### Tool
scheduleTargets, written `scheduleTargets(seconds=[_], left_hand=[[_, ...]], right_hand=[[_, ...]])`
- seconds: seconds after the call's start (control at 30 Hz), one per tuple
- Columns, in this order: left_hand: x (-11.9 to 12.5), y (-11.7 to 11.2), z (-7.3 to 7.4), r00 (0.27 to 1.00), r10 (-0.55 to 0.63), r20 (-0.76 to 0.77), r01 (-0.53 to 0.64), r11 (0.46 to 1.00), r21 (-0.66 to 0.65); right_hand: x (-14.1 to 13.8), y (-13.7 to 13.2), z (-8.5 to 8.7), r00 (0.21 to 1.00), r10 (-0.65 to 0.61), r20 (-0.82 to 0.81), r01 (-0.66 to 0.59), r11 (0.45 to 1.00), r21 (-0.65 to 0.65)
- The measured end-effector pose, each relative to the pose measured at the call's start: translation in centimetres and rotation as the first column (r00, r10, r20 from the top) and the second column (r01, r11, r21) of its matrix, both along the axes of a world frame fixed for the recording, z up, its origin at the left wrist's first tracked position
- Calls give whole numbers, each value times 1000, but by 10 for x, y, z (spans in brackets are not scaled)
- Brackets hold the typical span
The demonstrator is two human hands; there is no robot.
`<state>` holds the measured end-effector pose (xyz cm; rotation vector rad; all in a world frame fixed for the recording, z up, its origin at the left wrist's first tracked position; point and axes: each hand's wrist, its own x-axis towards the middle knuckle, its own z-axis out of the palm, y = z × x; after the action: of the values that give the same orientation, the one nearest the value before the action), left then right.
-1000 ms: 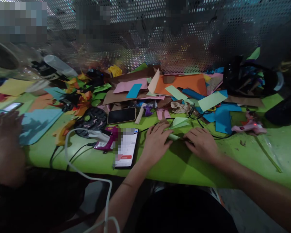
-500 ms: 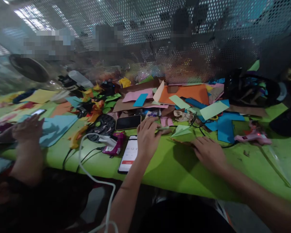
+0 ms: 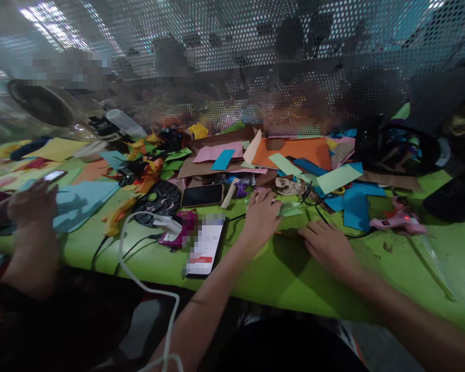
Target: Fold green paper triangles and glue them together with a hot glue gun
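The left hand (image 3: 261,219) is held palm down, its fingertips lowered at a folded pale green paper (image 3: 292,209); whether the paper is grasped or merely covered cannot be told. The right hand (image 3: 327,248) is rested low on the green desk (image 3: 279,289), its fingers half curled, and at their tips a thin brownish strip (image 3: 289,233) is seen between the two hands; whether it is pinched cannot be made out.

Just to the left of the left hand, a phone with a lit screen (image 3: 205,253) is laid, and past it a magenta corded tool (image 3: 180,232). Ahead of the left hand and a little left, a dark-screened phone (image 3: 202,195) is placed beside a round black disc (image 3: 160,201).

Ahead of the right hand, a blue paper (image 3: 355,209) is set, with a pink tool (image 3: 399,222) to its right. Farther ahead of both hands, an orange sheet (image 3: 310,152) is backed by a perforated screen (image 3: 225,57). Well to the left, a co-worker's hand (image 3: 33,201) is seen near a light blue sheet (image 3: 87,201).
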<state>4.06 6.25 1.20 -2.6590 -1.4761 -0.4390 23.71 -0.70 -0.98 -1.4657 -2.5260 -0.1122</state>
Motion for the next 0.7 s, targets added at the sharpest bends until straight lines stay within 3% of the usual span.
scheduleTargets(seconds=[0.2, 0.3, 0.37, 0.43, 0.53, 0.63, 0.7], left_hand=[[9, 5, -2, 1000, 18, 0, -18, 1000, 24], [6, 2, 4, 985, 80, 155, -87, 995, 41], [0, 0, 9, 933, 125, 337, -137, 990, 13], [-6, -1, 13, 813, 170, 557, -149, 985, -85], [-12, -3, 15, 463, 297, 835, -19, 946, -325], [-11, -12, 12, 110, 453, 885, 184, 865, -466], [-5, -23, 9, -2, 530, 848, 277, 815, -508]], right_hand=[[-2, -1, 1, 998, 59, -32, -59, 998, 8], [-2, -2, 5, 993, 103, -65, -103, 995, -4], [-1, -3, 7, 987, 109, -119, -112, 994, -19], [1, -3, 8, 973, 103, -209, -115, 992, -46], [4, -4, 12, 907, 81, -414, -139, 984, -112], [6, -5, 18, 776, -27, -630, -122, 974, -192], [3, -6, 23, 664, -126, -737, -101, 962, -255]])
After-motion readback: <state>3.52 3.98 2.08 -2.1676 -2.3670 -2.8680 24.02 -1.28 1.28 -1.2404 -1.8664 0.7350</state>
